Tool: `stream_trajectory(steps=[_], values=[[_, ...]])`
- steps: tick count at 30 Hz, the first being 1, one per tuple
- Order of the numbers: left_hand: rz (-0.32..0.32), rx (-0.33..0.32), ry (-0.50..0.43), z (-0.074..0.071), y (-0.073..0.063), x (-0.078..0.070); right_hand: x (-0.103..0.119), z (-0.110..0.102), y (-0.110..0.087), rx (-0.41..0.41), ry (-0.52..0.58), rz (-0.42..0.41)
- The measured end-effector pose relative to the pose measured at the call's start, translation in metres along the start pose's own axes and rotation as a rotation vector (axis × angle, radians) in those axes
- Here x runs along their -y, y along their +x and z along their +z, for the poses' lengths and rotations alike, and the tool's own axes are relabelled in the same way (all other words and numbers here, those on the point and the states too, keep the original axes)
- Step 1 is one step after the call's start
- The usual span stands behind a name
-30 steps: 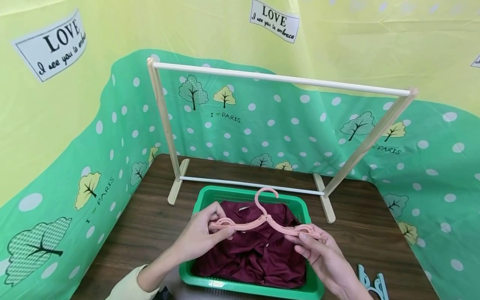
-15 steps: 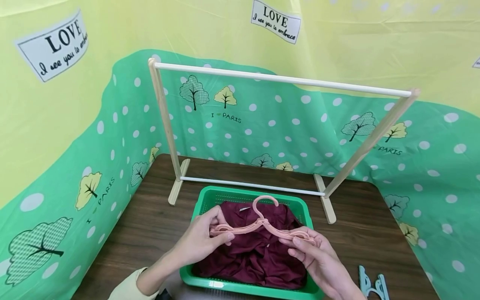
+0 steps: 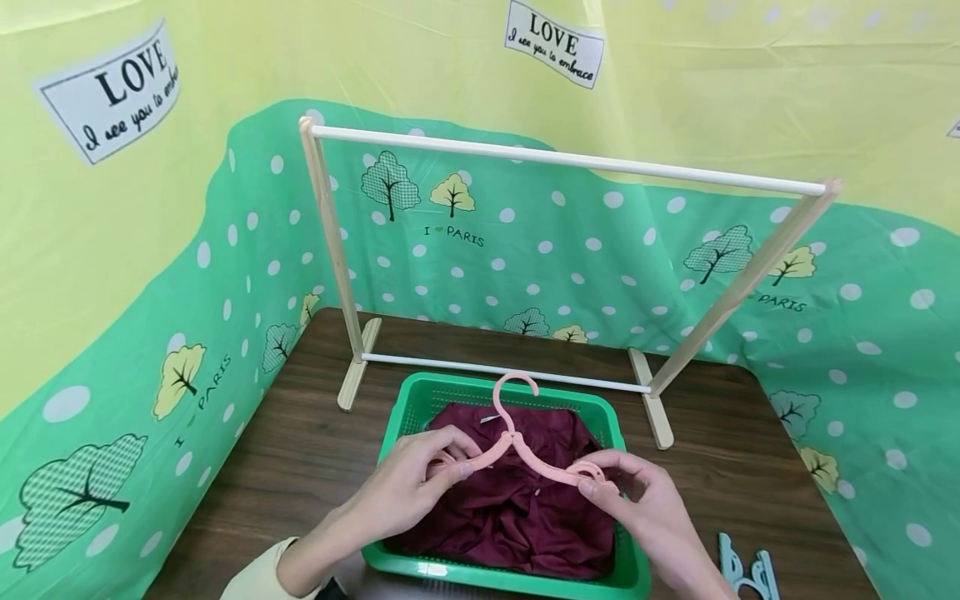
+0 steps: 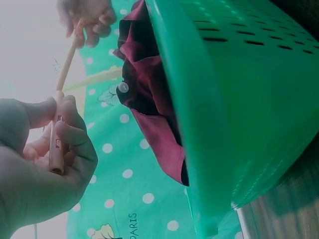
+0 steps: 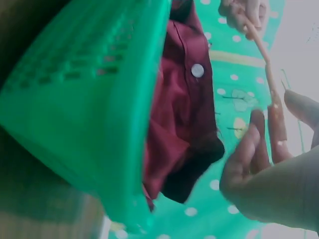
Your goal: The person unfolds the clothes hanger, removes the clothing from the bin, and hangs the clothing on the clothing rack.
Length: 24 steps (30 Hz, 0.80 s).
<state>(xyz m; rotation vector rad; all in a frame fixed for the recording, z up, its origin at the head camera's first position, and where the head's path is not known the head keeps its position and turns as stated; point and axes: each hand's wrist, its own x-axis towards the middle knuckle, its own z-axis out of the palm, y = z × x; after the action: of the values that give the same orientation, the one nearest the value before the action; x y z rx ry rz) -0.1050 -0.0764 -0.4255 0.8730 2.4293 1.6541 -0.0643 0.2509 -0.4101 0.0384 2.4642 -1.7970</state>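
Observation:
A pink clothes hanger [image 3: 512,435] spans the space between both hands, its hook pointing up and away. My left hand [image 3: 401,483] grips the left arm of the hanger, with the thumb in front. At the other end my right hand [image 3: 651,504] pinches the right arm between thumb and fingers. In the left wrist view the end of the hanger [image 4: 57,144] shows within the left hand's curled fingers. Beneath the hanger, a maroon button-up garment [image 3: 517,533] lies bunched in a green plastic basket [image 3: 457,573]. A white button [image 5: 197,70] is visible on it in the right wrist view.
A wooden rack with a white top rail [image 3: 562,157] and a white lower bar [image 3: 495,369] stands behind the basket. Light blue hangers [image 3: 746,571] lie on the dark wooden table [image 3: 247,467] at the right. A printed curtain [image 3: 480,258] surrounds the table.
The hanger has moved slightly left; its hook dipped, then rose again. The left hand's fingers have shifted inward along the hanger arm, and the right hand's hold has changed.

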Motion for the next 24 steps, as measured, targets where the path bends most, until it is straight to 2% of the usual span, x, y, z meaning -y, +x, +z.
stream_trajectory(steps=[3, 6, 13, 19, 24], values=[[0.016, -0.001, 0.026, -0.001, 0.0, 0.0, 0.004, -0.001, 0.001, -0.075, -0.07, -0.132], [0.036, 0.004, 0.052, 0.0, -0.001, 0.001, 0.007, -0.002, 0.001, -0.098, -0.097, -0.204], [0.051, -0.01, 0.077, 0.001, -0.002, 0.001, 0.005, -0.002, 0.002, 0.007, -0.133, -0.28], [0.05, -0.026, 0.107, 0.002, -0.003, 0.002, 0.0, -0.005, 0.001, 0.055, -0.06, -0.225], [0.054, -0.018, 0.112, 0.003, -0.002, 0.003, -0.007, -0.011, 0.003, 0.016, 0.112, -0.102]])
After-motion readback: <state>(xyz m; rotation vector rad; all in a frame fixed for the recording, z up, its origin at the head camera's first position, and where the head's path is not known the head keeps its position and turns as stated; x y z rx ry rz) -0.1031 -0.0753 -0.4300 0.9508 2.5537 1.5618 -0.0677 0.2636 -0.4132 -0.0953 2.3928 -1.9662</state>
